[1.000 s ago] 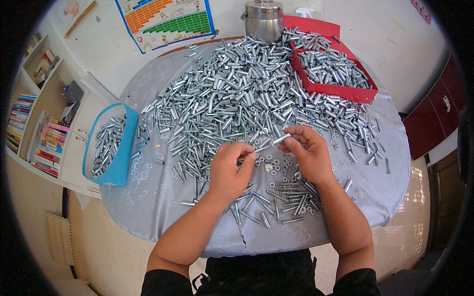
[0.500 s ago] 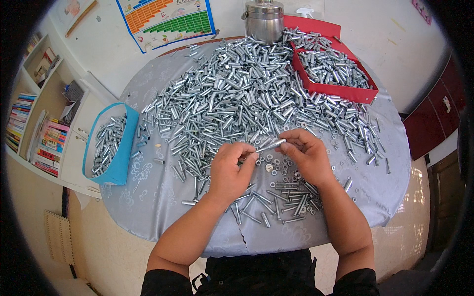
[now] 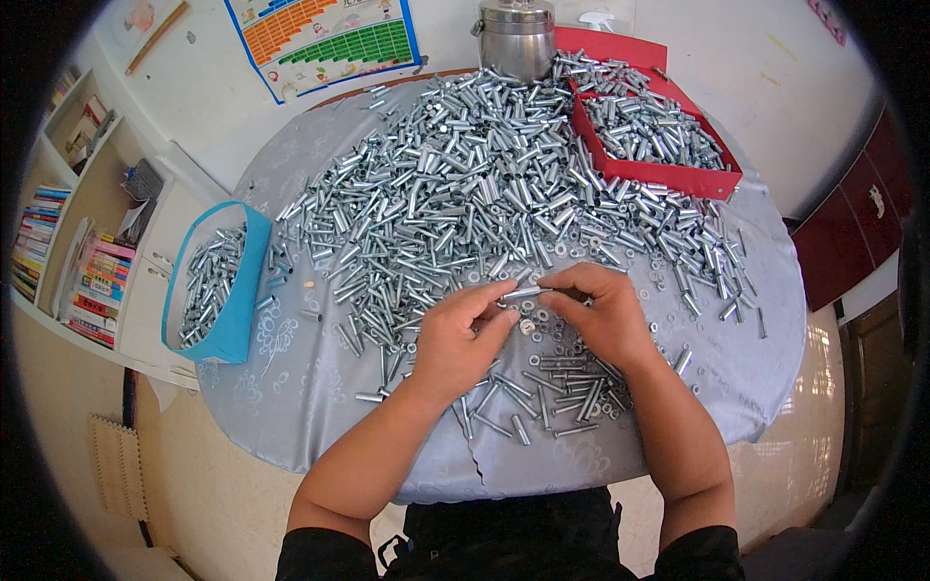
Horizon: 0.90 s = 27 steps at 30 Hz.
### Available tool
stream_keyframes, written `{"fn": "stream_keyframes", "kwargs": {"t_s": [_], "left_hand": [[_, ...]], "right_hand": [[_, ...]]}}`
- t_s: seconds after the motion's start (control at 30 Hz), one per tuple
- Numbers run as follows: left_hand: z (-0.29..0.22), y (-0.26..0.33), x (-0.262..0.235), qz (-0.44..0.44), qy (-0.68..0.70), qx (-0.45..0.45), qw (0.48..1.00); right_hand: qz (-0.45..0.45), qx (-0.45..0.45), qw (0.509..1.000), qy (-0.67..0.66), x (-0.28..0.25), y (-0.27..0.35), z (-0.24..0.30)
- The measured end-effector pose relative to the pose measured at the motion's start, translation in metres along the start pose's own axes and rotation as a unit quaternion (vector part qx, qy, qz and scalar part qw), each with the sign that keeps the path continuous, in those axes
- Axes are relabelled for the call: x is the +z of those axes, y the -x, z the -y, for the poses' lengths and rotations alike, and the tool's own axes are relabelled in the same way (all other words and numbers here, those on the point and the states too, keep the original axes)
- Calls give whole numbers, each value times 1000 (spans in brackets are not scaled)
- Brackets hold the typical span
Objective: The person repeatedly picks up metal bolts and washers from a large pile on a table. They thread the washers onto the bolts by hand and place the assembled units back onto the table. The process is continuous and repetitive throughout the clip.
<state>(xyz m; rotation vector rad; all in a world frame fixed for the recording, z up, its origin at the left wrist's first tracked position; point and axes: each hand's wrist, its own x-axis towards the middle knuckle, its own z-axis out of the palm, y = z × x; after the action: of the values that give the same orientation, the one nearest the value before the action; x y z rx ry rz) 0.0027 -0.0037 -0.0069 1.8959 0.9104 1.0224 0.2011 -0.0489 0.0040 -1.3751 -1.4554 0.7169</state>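
My left hand (image 3: pixel 463 339) and my right hand (image 3: pixel 601 312) meet over the near middle of the round table, both pinching one short silver metal sleeve (image 3: pixel 524 291) held level between the fingertips. A big heap of the same silver sleeves (image 3: pixel 475 184) covers the table beyond the hands. Loose bolts and washers (image 3: pixel 552 387) lie under and in front of my hands.
A blue tray (image 3: pixel 228 315) with sleeves hangs off the table's left edge. A red tray (image 3: pixel 668 174) of sleeves sits at the far right, a steel pot (image 3: pixel 516 39) behind the heap. Grey tablecloth (image 3: pixel 310 397) covers the table. Bookshelves (image 3: pixel 68 252) stand at the left.
Both hands have shifted slightly lower and closer together around the sleeve; the piece now lies more level between the fingertips. The heap and trays are unchanged.
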Motion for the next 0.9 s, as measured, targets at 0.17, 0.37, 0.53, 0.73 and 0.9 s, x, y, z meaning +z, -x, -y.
{"fn": "stream_keyframes", "kwargs": {"t_s": [0.17, 0.37, 0.53, 0.73, 0.9], "left_hand": [[2, -2, -1, 12, 75, -45, 996], [8, -3, -1, 14, 144, -111, 983], [7, -1, -1, 8, 123, -109, 986], [12, -1, 0, 10, 99, -73, 992], [9, -1, 1, 4, 123, -82, 989]], "right_hand": [[-1, -25, 999, 32, 1, -1, 1], [45, -115, 974, 188, -11, -7, -7], [98, -140, 953, 252, -9, -4, -13], [111, -124, 952, 257, -10, -4, -12], [118, -112, 954, 251, -10, -5, -14]]}}
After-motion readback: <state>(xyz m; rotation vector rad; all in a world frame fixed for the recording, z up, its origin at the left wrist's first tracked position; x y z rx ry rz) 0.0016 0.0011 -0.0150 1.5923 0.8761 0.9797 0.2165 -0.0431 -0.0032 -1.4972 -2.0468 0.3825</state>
